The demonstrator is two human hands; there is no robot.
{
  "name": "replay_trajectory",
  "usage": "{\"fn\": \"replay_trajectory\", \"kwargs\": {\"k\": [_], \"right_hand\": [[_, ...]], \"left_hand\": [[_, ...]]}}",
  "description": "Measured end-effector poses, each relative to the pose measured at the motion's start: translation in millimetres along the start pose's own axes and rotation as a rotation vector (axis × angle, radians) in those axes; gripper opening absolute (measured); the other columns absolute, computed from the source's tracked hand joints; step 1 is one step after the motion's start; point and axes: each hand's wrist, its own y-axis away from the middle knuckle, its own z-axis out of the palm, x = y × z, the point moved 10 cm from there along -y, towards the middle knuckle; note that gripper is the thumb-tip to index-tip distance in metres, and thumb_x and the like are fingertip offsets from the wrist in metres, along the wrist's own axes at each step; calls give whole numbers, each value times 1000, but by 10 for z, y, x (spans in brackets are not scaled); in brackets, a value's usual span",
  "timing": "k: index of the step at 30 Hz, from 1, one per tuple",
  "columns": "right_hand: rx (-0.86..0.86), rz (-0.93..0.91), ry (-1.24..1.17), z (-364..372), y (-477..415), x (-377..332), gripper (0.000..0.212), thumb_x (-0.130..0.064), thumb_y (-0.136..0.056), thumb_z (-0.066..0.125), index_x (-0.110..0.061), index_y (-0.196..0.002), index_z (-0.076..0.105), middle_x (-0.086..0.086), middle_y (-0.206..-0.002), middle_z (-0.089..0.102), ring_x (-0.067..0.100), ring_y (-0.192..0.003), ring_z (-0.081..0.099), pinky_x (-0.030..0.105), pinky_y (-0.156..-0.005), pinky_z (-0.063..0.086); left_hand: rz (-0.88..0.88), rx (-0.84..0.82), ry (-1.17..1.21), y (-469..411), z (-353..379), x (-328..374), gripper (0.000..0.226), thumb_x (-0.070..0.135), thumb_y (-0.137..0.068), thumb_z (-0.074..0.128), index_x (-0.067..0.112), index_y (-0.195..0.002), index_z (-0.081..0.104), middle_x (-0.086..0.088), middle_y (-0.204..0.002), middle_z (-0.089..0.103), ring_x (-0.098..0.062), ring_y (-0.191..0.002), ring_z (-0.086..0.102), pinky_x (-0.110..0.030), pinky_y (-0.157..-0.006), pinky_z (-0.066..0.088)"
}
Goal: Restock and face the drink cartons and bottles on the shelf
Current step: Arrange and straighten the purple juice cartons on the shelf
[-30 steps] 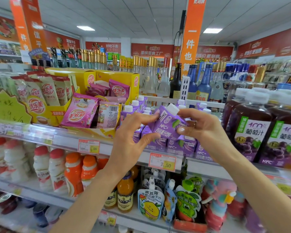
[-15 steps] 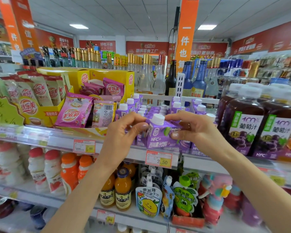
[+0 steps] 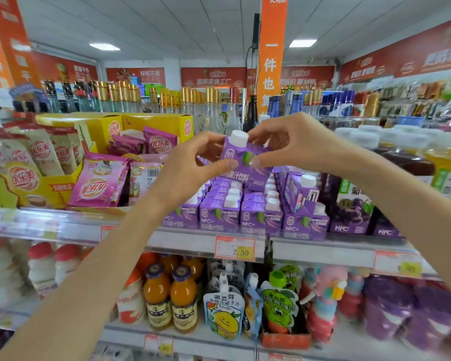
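Observed: left hand (image 3: 190, 170) and right hand (image 3: 294, 144) pinch one purple carton (image 3: 238, 156), raised above shelved cartons (image 3: 220, 214). Risk: light grip slips; the drop topples rows below the hands, near leaning carton (image 3: 301, 194).

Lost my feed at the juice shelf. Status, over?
Left hand and right hand both pinching one purple carton. Held above the shelved cartons, not yet placed. Leaning carton in right row.

The left hand (image 3: 190, 168) and right hand (image 3: 292, 142) now hold the purple carton (image 3: 236, 158) upright and higher, lifted above the row of cartons (image 3: 245, 216).
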Motion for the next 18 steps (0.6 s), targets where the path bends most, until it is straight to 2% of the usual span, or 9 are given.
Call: {"fn": "replay_trajectory", "kwargs": {"k": [3,6,7,10,14,18], "right_hand": [[-128,31,16,51,-95,112,42,-26,-76,77,-23,-117,63,-9,-98,69,-4,-75,63,13,-78,51],[-158,52,-16,-34,-154,197,48,-37,-74,74,-30,-120,60,-9,-102,70,2,-84,66,16,-80,51],[-157,45,-7,-52,-176,211,47,-37,-74,74,-31,-119,60,-9,-102,70,2,-86,65,15,-79,50],[-178,-5,109,25,-258,199,41,-30,-78,75,-32,-116,61,-10,-104,67,8,-91,64,14,-77,48],[-205,-74,298,157,-433,226,37,-24,-82,72,-25,-118,62,-4,-106,66,10,-93,61,7,-73,42],[-314,-71,501,259,-586,469,37,-19,-84,71,-25,-120,62,-3,-113,64,13,-99,59,21,-83,40]], "left_hand": [[-55,2,-109,-81,-43,-77,34,47,-65,70,32,-93,58,11,-89,67,-3,-74,62,-24,-72,48],[-84,104,-336,-42,-155,-123,33,44,-72,75,25,-93,58,13,-87,66,-3,-71,61,-12,-62,43],[-94,150,-409,-1,-181,-127,33,43,-74,74,23,-93,57,13,-87,66,-5,-71,61,-13,-59,40],[-137,283,-561,138,-215,-161,34,46,-76,72,22,-92,54,9,-87,65,-15,-75,62,-27,-60,36],[-193,393,-743,267,-163,-275,45,53,-77,67,16,-98,52,1,-90,66,-23,-83,63,-30,-60,31],[-236,377,-805,369,29,-457,52,55,-77,65,12,-102,50,-3,-95,64,-26,-87,63,-29,-60,33]]}}
